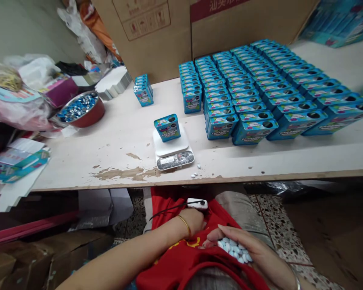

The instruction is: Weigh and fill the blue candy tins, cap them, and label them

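Observation:
Both hands are down in my lap, below the table edge [199, 181]. My right hand [245, 247] lies palm up and cupped around several pale blue-white candies [234, 249]. My left hand [194, 221], with a gold bangle on its wrist, rests knuckles up on red fabric [181, 257]. Its fingers are tucked into the folds and hidden. A small white device with a black cable [197, 203] sits just above it. On the table ahead, one blue candy box [167, 127] stands on a white scale [173, 151].
Several loose candies [196, 174] lie by the scale. Rows of blue boxes [260, 92] fill the right of the table, with a short stack [143, 90] further back. A red bowl of blue wrapped pieces [78, 108], plastic bags, flat box blanks [15, 161] and cardboard cartons [157, 36] surround the table.

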A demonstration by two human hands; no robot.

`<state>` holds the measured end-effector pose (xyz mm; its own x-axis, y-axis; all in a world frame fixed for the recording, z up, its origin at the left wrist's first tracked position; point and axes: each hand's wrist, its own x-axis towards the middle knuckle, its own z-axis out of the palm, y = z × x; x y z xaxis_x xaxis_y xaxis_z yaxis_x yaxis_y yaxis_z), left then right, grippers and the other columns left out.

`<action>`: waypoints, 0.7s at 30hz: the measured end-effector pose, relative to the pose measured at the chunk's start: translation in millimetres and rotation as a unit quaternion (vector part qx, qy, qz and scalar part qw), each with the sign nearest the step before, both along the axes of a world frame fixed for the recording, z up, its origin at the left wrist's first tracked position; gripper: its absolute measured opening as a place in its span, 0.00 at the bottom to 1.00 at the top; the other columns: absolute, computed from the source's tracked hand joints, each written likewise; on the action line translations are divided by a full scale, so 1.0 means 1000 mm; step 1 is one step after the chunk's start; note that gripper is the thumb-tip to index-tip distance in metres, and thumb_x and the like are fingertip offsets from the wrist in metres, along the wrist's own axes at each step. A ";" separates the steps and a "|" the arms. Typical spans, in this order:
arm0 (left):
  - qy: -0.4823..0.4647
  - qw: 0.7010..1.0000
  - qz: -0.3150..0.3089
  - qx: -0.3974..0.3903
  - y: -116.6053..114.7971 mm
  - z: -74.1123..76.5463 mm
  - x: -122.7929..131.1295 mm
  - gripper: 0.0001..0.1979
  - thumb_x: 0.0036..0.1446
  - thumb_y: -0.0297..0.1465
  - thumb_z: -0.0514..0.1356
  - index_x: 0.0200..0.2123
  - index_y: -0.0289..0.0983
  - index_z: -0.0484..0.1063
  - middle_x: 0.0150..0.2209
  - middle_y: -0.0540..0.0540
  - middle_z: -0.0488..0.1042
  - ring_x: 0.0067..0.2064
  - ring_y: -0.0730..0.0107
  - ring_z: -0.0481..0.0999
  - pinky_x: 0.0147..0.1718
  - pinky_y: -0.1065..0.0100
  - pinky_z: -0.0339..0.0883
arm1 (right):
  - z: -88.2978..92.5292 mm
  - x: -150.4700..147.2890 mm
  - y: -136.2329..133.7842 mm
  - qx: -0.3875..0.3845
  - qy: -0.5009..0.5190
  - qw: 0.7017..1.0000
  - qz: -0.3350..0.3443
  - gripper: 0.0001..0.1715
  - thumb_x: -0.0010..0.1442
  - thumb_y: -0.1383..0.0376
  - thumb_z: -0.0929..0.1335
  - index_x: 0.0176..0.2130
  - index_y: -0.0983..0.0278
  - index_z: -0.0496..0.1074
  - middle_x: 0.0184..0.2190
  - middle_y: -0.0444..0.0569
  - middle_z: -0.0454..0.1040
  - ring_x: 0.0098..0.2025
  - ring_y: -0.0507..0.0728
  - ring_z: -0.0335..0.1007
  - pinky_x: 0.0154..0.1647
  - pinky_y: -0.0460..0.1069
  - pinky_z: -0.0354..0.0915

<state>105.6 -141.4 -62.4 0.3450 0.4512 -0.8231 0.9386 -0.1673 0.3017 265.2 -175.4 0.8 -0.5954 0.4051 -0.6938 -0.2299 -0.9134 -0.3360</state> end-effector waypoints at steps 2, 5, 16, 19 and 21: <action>0.004 1.000 0.000 0.001 0.000 0.003 -0.004 0.18 0.58 0.34 0.51 0.46 0.30 0.71 0.47 0.34 0.73 0.47 0.54 0.74 0.43 0.62 0.67 | 0.000 0.000 0.001 -0.008 0.004 1.000 -0.004 0.19 0.48 0.52 0.72 0.31 0.66 0.78 0.29 0.51 0.79 0.36 0.57 0.75 0.45 0.51 0.65; -0.025 1.000 0.003 0.016 -0.002 0.005 -0.012 0.17 0.58 0.34 0.51 0.45 0.33 0.71 0.46 0.38 0.74 0.46 0.60 0.74 0.42 0.66 0.66 | 0.004 0.000 0.003 -0.006 -0.008 1.000 0.000 0.19 0.47 0.53 0.72 0.30 0.66 0.78 0.29 0.52 0.79 0.35 0.57 0.75 0.45 0.51 0.65; 0.021 0.997 -0.068 0.010 -0.001 0.010 -0.007 0.15 0.57 0.22 0.50 0.43 0.27 0.73 0.42 0.34 0.76 0.42 0.60 0.76 0.39 0.68 0.68 | 0.010 0.003 0.004 -0.006 -0.028 1.000 0.012 0.19 0.48 0.53 0.72 0.31 0.67 0.78 0.33 0.53 0.80 0.34 0.55 0.74 0.41 0.48 0.66; 0.008 0.996 -0.082 0.018 0.001 0.006 -0.009 0.13 0.54 0.21 0.53 0.38 0.28 0.76 0.39 0.35 0.77 0.39 0.61 0.77 0.38 0.68 0.69 | 0.009 0.003 0.002 -0.017 -0.031 0.999 0.013 0.19 0.49 0.54 0.71 0.33 0.68 0.78 0.33 0.54 0.80 0.33 0.54 0.75 0.40 0.48 0.66; -0.007 0.996 -0.088 0.030 0.001 0.002 -0.013 0.11 0.52 0.21 0.55 0.35 0.29 0.77 0.36 0.36 0.78 0.36 0.61 0.77 0.35 0.69 0.69 | 0.008 0.003 0.001 -0.017 -0.032 0.999 0.012 0.20 0.50 0.54 0.71 0.33 0.69 0.78 0.34 0.55 0.80 0.36 0.56 0.75 0.42 0.49 0.66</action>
